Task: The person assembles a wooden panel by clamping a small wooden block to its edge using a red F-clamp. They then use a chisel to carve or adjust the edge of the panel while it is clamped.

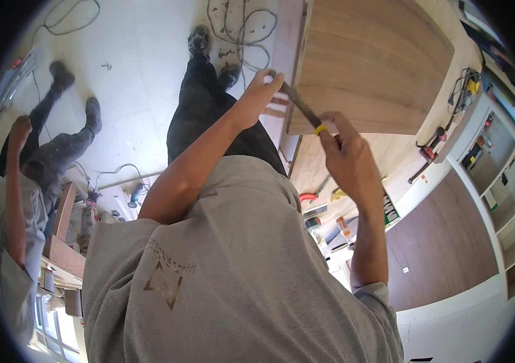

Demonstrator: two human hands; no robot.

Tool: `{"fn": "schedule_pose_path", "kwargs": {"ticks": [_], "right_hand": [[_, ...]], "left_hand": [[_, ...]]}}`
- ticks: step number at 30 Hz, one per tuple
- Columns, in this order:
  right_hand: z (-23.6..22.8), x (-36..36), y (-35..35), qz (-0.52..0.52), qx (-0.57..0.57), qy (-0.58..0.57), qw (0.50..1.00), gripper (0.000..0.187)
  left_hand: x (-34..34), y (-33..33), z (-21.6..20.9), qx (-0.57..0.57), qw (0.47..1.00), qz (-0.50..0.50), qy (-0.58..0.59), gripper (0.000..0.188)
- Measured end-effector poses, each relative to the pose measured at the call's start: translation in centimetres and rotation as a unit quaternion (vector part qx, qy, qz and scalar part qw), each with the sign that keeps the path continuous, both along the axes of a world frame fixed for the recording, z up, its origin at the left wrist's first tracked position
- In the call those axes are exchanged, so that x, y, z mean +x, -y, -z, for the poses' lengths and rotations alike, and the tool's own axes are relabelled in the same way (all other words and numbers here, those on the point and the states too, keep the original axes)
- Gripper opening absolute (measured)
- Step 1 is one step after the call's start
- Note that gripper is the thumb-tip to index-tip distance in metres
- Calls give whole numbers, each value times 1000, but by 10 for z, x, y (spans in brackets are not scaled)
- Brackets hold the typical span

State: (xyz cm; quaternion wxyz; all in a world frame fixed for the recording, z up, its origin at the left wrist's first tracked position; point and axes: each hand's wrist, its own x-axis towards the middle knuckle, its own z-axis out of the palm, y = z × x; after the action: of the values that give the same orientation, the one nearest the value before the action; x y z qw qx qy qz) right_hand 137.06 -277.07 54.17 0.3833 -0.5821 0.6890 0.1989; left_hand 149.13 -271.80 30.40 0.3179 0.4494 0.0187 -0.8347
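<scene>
A long, narrow, dark tool with a yellow band, which looks like a file, is held between my two hands. My right hand is closed around its handle end by the yellow band. At the other end, the fingers of my left hand pinch the tip. Just beyond the file lies a large wood-grain panel, its near-left edge close to both hands. The file is tilted, and I cannot tell if it touches that edge.
Beneath the panel is a wood-coloured work surface bearing a red-handled tool and an orange bottle. A red and black power tool lies farther right, near open shelving. Cables coil across the floor. Another person is at left.
</scene>
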Motion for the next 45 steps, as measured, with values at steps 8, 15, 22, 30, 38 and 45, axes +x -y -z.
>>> {"fn": "schedule_pose_path", "kwargs": {"ticks": [8,15,22,30,38,45], "right_hand": [[29,1,-7,-40,-37,-13,998,25],[23,15,11,-45,-5,-13,999,27],[65,-4,-33,-39,24,-29,999,26],[19,15,7,-20,6,-15,1000,24],[73,-11,-25,-53,-19,1,998,20],[63,-8,-34,-12,-22,19,1000,20]], "left_hand": [[-24,14,13,17,998,44,42,61],[-16,10,11,41,998,51,13,63],[-35,-38,54,77,992,97,28,61],[-17,9,17,-3,999,26,27,55],[-37,-14,55,107,989,104,-5,47],[-29,-14,44,67,996,45,41,48]]}}
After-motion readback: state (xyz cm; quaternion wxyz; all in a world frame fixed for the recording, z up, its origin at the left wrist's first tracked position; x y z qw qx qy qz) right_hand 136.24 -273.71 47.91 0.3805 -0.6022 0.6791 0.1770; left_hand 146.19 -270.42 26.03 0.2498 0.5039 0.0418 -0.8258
